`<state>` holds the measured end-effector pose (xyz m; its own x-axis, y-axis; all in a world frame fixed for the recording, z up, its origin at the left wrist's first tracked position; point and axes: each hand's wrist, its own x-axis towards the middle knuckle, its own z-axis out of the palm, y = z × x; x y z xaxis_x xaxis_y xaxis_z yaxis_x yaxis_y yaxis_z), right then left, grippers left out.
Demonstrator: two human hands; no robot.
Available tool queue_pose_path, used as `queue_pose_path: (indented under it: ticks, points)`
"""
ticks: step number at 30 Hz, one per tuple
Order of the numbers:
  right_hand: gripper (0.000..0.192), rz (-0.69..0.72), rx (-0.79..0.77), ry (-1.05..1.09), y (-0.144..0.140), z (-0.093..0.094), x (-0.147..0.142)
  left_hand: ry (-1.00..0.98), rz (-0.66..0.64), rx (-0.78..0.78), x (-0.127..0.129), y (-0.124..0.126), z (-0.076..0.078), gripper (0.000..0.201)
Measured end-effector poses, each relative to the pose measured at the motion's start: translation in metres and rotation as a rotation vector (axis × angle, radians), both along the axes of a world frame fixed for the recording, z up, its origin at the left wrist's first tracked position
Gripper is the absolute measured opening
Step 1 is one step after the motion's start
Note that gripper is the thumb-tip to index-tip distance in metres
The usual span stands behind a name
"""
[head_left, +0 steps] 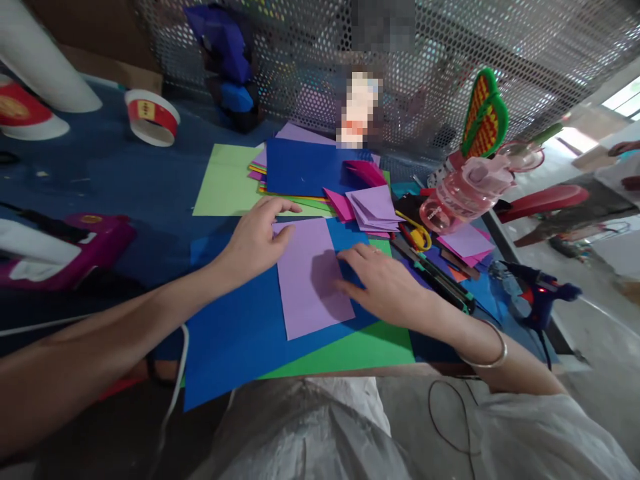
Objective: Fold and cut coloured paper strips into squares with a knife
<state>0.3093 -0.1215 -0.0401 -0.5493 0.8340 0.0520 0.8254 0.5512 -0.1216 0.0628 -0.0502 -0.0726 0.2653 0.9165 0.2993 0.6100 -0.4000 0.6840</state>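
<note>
A light purple sheet of paper (311, 293) lies in front of me on a larger blue sheet (235, 320), with a green sheet (360, 350) showing underneath. My left hand (263, 233) is at the purple sheet's upper left corner, thumb and fingers apart. Over its right edge hovers or rests my right hand (383, 277), fingers spread and casting a shadow on the paper; I cannot tell if it touches. Just beyond are folded purple papers (375, 207), a pink folded piece (340, 203) and a stack topped by a dark blue sheet (305, 167).
To the right lie a black paper trimmer (440, 280), yellow-handled scissors (420, 237), a pink bottle (465, 193) and a blue glue gun (543, 290). A magenta tool (107, 240) and a red-and-white paper cup ring (153, 117) are on the left. A perforated metal panel (310, 73) stands behind.
</note>
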Motion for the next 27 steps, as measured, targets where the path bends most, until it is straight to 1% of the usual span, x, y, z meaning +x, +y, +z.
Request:
queue_pose_path:
  ticks: [3,7,11,13,15,18,20,24,27]
  points:
    - [0.046,0.031,-0.058,0.026,-0.009,-0.003,-0.004,0.035,0.001,-0.003,-0.003,0.005,-0.004,0.034]
    - [0.053,0.050,-0.111,0.071,-0.004,-0.006,-0.001,0.103,0.035,-0.011,-0.006,0.011,-0.006,0.037]
    - [0.063,0.041,-0.136,0.036,-0.002,-0.006,-0.002,0.306,0.049,-0.034,-0.006,0.012,-0.002,0.040]
    - [0.066,0.032,-0.144,0.022,-0.002,-0.007,-0.003,0.414,0.044,-0.046,-0.004,0.012,0.002,0.046]
    - [0.066,0.028,-0.154,0.018,-0.002,-0.007,-0.003,0.462,0.048,-0.083,-0.003,0.012,0.005,0.053]
    - [0.066,0.034,-0.166,0.029,-0.001,-0.009,-0.002,0.419,0.055,-0.164,-0.005,0.013,0.009,0.059]
    - [0.065,0.036,-0.172,0.041,0.000,-0.009,-0.002,0.352,0.066,-0.183,-0.007,0.014,0.011,0.060]
    - [0.067,0.015,-0.180,0.051,0.004,-0.011,-0.002,0.142,0.061,-0.193,-0.008,0.013,0.015,0.054]
    - [0.067,-0.001,-0.141,0.053,0.005,-0.014,-0.004,0.084,0.034,-0.212,-0.008,0.012,0.016,0.052]
